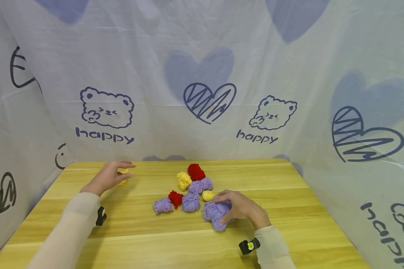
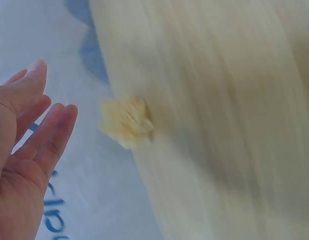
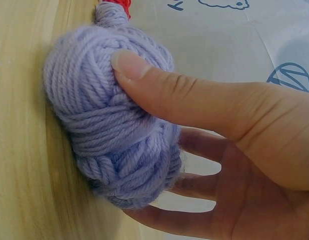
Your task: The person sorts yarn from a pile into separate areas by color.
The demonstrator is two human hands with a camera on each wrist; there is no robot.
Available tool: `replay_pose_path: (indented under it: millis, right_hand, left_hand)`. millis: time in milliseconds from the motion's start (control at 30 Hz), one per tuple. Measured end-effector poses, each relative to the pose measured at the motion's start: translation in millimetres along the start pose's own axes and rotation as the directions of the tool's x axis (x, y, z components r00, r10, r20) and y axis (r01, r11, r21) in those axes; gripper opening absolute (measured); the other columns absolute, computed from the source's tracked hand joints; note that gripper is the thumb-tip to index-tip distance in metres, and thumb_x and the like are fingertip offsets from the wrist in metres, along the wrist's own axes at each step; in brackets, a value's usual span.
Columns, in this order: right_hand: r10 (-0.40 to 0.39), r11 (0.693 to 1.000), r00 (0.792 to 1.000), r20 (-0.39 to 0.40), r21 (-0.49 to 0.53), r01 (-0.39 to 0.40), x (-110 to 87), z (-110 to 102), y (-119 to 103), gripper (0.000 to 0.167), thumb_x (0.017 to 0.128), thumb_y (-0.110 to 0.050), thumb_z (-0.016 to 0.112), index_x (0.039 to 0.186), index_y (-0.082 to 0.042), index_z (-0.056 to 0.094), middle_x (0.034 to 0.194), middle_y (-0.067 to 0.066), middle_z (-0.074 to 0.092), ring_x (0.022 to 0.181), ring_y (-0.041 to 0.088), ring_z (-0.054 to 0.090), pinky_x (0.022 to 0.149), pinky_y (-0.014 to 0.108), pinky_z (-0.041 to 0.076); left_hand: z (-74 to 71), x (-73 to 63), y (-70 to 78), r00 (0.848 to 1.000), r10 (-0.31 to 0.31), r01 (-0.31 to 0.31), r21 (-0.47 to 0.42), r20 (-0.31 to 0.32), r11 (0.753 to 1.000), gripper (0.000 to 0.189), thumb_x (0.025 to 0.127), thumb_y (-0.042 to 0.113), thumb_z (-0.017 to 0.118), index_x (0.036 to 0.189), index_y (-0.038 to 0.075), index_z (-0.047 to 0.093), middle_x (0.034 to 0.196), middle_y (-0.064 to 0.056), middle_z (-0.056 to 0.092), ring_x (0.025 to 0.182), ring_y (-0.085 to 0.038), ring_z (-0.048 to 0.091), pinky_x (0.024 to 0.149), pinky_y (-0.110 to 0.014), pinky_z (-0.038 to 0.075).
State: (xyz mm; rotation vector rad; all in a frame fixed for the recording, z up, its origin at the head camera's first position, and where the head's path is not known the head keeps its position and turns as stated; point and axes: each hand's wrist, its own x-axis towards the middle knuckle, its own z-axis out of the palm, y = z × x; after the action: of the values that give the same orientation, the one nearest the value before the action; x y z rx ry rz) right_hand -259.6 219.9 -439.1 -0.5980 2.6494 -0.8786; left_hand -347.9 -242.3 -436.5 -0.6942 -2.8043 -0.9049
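Observation:
My right hand holds a large purple ball of yarn at the front right of the group. In the right wrist view, the thumb presses on one side of this purple yarn, and the other fingers curl round its far side. At the left of the table, my left hand reaches out with fingers apart. A small yellow ball of yarn is partly hidden behind it. The left wrist view shows the yellow yarn, blurred, with a gap between it and the fingers.
Several more balls cluster mid-table: red yarn at the back, yellow yarn beside it, purple yarn and a smaller red ball in front. The wooden table meets a printed cloth at its back.

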Motion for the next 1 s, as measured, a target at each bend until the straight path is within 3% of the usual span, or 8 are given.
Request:
replay_pose_path:
  millis: [367,733,1000]
  right_hand:
    - [-0.016,1.0,1.0,0.002,-0.005,0.016,0.0,0.2,-0.2,0.061,0.071,-0.012,0.093,0.128,-0.014,0.074,0.149,0.02,0.056,0.141,0.047,0.047,0.118,0.063,0.036]
    - [-0.036,0.999,0.999,0.008,-0.032,0.036,0.0,0.2,0.1,0.063,0.071,-0.014,0.093,0.13,-0.013,0.072,0.147,0.018,0.058,0.139,0.046,0.05,0.117,0.063,0.038]
    - [-0.054,0.998,0.998,0.012,-0.032,0.054,-0.8,-1.5,-0.3,0.064,0.071,-0.014,0.093,0.131,-0.012,0.072,0.146,0.019,0.059,0.138,0.046,0.05,0.116,0.063,0.039]
  left_hand:
    - [20.8,8.7,41.1,0.992,0.121,-0.12,-0.048,0.024,0.992,0.038,0.092,0.008,0.076,0.129,0.001,0.07,0.137,-0.027,0.064,0.127,-0.048,0.059,0.088,-0.05,0.061]
    - [53.2,5.4,66.2,0.975,0.213,-0.209,-0.075,0.058,0.975,0.035,0.091,0.009,0.077,0.125,0.002,0.073,0.131,-0.024,0.068,0.122,-0.045,0.063,0.085,-0.048,0.062]
    - [70.7,3.4,84.8,0.973,0.212,-0.202,-0.116,0.09,0.973,0.034,0.091,0.012,0.079,0.124,0.004,0.074,0.132,-0.022,0.068,0.123,-0.042,0.063,0.094,-0.055,0.058]
